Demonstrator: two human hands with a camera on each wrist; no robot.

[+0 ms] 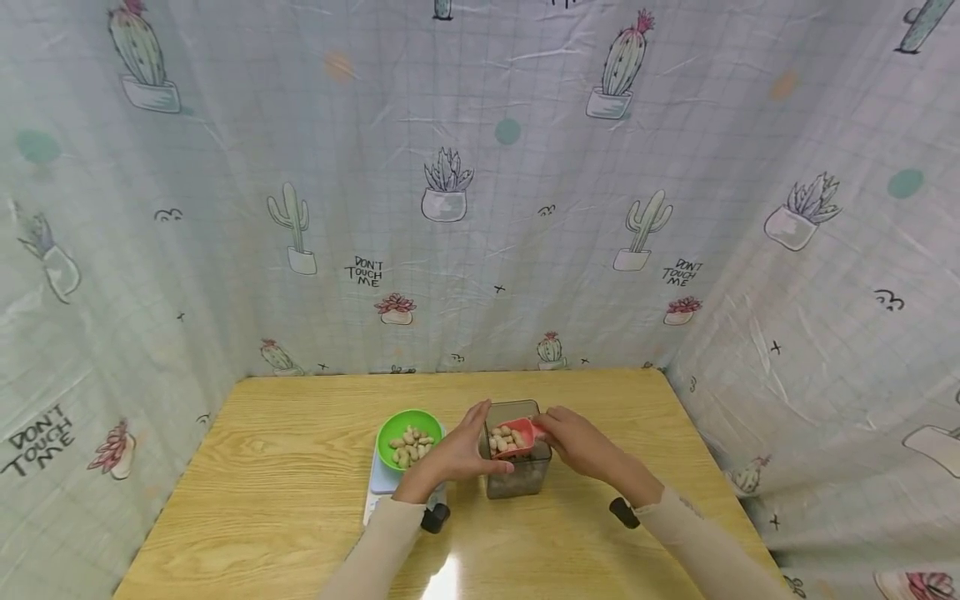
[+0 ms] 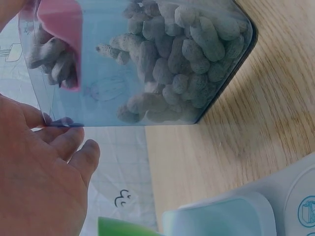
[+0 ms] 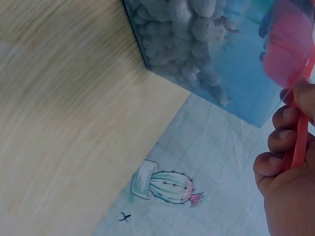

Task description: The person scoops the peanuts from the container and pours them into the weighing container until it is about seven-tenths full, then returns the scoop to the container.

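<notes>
A see-through grey plastic container (image 1: 519,483) stands on the table with peanuts (image 2: 177,59) heaped in its lower part. My left hand (image 1: 459,450) holds its left side at the rim, thumb toward the front and fingers toward the back. A red scoop (image 1: 528,432), loaded with several peanuts, sits inside the container's upper part, above the heap. My right hand (image 1: 573,442) grips the scoop's handle (image 3: 301,142) at the right rim, fingers curled round it.
Left of the container, a green bowl (image 1: 383,435) of peanuts rests on a white kitchen scale (image 1: 384,482), close to my left forearm. The wooden table (image 1: 292,467) ends at a cactus-printed curtain (image 1: 465,292) behind and at the sides.
</notes>
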